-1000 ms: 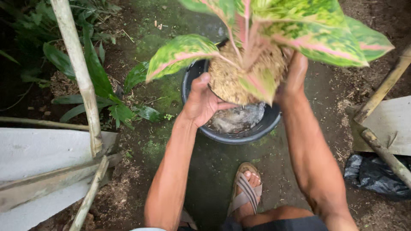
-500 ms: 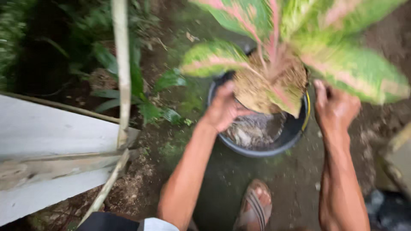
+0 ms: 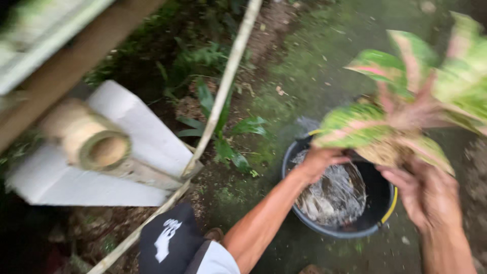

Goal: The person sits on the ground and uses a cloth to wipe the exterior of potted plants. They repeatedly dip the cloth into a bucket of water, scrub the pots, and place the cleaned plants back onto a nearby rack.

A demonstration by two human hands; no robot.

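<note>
Gripping pink-and-green variegated leafy plant by its pale root ball above round black plastic bucket of water, left hand and right hand closed on either side; bamboo pole leaning nearby.

Single head-worn view, looking steeply down and tilted, close over both forearms, black bucket at lower right, mossy ground ahead, bamboo pole crossing the middle; somewhat motion-blurred; no second view sharing anything
</note>
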